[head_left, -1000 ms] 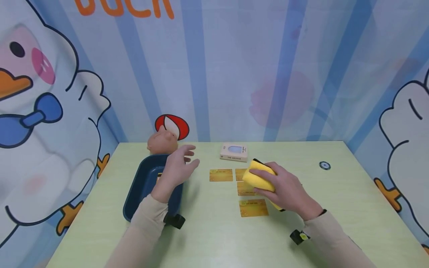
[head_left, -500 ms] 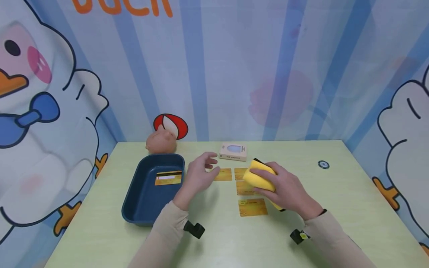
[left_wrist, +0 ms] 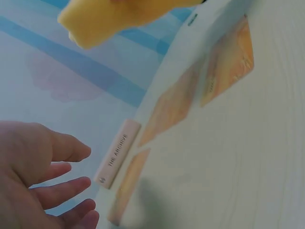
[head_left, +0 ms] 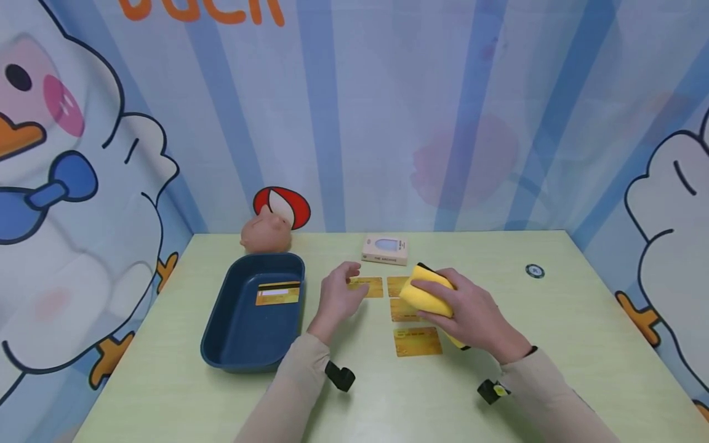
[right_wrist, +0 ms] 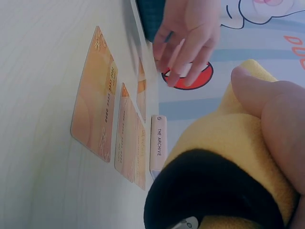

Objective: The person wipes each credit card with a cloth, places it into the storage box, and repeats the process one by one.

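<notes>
My right hand (head_left: 471, 311) grips a folded, fuzzy yellow cloth (head_left: 426, 292) with black edging, held above the gold cards at the right. In the right wrist view the cloth (right_wrist: 224, 129) fills the lower right, its black part facing the camera. My left hand (head_left: 340, 298) hovers over the far left gold card (head_left: 371, 287), fingers loosely bent and holding nothing. Two more gold cards, a middle card (head_left: 404, 310) and a near card (head_left: 418, 342), lie on the table. Another card (head_left: 397, 286) is partly hidden behind the cloth.
A dark blue tray (head_left: 249, 367) left of my left hand holds one card (head_left: 278, 293), stripe side up. Behind it sits a pink pig figure (head_left: 266, 232). A small box (head_left: 384, 250) marked THE ARCHIVE lies at the back, and a round chip (head_left: 535, 271) at the right.
My left hand has moved right, from over the tray to over the far left card, uncovering the card in the tray. My right hand holds the cloth in nearly the same place.
</notes>
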